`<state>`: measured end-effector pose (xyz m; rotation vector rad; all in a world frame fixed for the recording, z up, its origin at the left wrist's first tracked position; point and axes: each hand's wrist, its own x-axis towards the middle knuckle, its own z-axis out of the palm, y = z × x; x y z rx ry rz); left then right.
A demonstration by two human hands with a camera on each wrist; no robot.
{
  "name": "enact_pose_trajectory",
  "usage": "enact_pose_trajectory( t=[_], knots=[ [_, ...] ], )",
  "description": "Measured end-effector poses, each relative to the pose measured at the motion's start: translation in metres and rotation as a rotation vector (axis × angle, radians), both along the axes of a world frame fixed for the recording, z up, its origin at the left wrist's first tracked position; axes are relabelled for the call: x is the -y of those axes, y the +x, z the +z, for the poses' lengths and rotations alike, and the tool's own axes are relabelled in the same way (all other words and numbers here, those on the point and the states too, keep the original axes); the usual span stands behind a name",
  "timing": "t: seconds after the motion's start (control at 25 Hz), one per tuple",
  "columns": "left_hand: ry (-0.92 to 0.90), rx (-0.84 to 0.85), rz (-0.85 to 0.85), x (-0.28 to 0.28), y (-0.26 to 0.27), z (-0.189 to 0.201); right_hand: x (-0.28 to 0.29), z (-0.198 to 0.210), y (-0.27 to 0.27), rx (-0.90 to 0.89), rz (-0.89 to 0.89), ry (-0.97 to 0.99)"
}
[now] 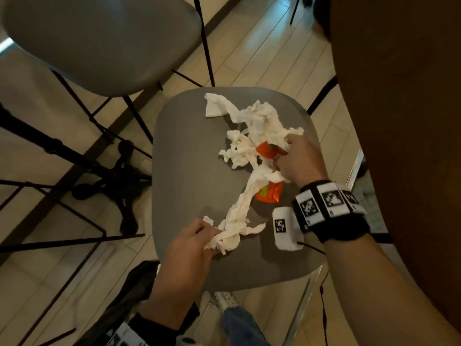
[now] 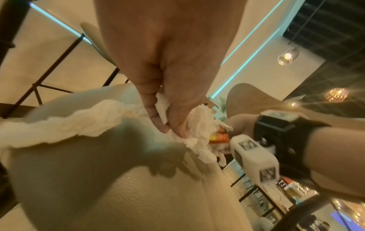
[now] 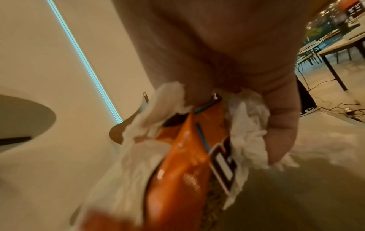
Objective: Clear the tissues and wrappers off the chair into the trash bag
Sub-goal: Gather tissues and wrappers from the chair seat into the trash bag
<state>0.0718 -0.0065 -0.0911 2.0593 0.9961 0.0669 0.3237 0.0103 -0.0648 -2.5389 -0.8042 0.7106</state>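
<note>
Crumpled white tissues lie strewn over the grey chair seat, mixed with orange wrappers. My left hand grips the near end of a long twisted tissue at the seat's front; in the left wrist view the left hand pinches that tissue. My right hand clutches a bunch of tissue and an orange wrapper at the seat's right side. The right wrist view shows that orange wrapper and tissue under my curled fingers.
A second grey chair stands at the upper left on black legs. A dark tripod base sits on the tiled floor to the left. A brown table edge runs along the right. Something dark, perhaps the trash bag, lies below the seat's front left.
</note>
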Motion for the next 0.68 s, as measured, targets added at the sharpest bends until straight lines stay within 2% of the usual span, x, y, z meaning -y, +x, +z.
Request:
enact_pose_trajectory(
  t=[0.16,0.28,0.36,0.52,0.68],
  knots=[
    [-0.011,0.063,0.055,0.012,-0.051,0.017,0.058,0.03,-0.044,0.023,0.03,0.005],
    [0.001,0.035,0.131,0.029,-0.1,0.022,0.092,0.046,-0.084,-0.022,0.133,0.026],
    [0.014,0.02,0.152,0.046,-0.138,0.021,0.104,0.049,-0.121,-0.072,0.264,-0.005],
    [-0.056,-0.098,0.28,0.089,-0.219,0.007,0.123,0.03,-0.212,-0.128,0.576,-0.12],
    [-0.056,-0.1,0.398,0.145,-0.287,-0.026,0.14,-0.011,-0.294,-0.267,0.804,-0.236]
  ],
)
